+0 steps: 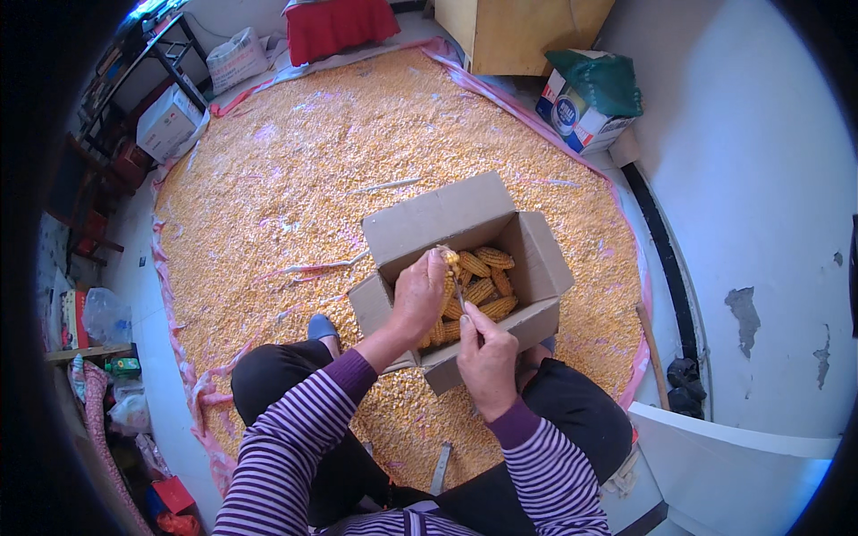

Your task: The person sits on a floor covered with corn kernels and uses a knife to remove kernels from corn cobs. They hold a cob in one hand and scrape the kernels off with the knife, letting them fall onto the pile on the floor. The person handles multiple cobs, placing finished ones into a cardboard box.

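My left hand (417, 295) grips an ear of dried corn (450, 257) above a cardboard box (439, 214) with its flaps folded out. In my right hand (489, 358) is a thin, pointed metal tool (459, 292), its tip up against the ear; its handle is hidden by my fingers. Several more yellow ears (479, 291) lie inside the box, which stands between my knees. Loose corn kernels (288, 161) spread around the box in a wide layer.
A pink sheet (523, 110) edges the kernels. On the right are a wooden stick (653, 355), a white panel (730, 462) and a peeling wall (771, 201). A printed carton (566, 110) stands at the back right; a sack (236, 60) and white box (171, 124) stand back left.
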The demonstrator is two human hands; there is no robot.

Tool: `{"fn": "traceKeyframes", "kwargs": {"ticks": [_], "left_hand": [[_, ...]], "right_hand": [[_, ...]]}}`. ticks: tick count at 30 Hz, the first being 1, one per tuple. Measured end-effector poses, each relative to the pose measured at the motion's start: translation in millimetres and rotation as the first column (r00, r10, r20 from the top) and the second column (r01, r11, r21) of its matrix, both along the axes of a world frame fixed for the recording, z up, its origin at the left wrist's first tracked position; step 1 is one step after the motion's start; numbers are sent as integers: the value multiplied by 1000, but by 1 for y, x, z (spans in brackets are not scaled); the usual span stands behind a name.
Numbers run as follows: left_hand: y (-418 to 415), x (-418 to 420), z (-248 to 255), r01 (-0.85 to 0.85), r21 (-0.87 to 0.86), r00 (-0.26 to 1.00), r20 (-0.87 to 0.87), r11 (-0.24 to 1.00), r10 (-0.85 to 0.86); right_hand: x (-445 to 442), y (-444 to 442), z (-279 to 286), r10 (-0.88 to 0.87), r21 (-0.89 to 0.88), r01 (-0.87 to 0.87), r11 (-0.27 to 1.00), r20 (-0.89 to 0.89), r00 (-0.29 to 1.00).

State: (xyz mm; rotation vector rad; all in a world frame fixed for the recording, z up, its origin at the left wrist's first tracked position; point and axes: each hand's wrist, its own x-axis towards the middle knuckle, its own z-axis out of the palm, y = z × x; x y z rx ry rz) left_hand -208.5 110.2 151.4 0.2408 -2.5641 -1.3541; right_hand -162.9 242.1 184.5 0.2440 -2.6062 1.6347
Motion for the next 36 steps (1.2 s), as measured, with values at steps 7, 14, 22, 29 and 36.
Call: {"fn": "traceKeyframes", "kwargs": {"ticks": [7, 14, 22, 29, 36], "left_hand": [[17, 11, -24, -2, 430, 987, 146, 903, -67], [2, 8, 2, -24, 814, 965, 169, 580, -198], [-10, 5, 25, -7, 992, 922, 55, 127, -383], [-10, 5, 58, 100, 986, 887, -27, 136, -461], [-14, 12, 76, 244, 952, 837, -110, 186, -536]], "right_hand": [[-27, -8, -9, -36, -147, 57, 988, 142, 989], [-20, -1, 11, 55, -368, 73, 927, 326, 944], [-7, 5, 0, 357, -501, -58, 863, 525, 773], [-8, 3, 1, 307, -481, -56, 875, 461, 833], [-12, 4, 9, 198, -456, -42, 889, 300, 933]]}}
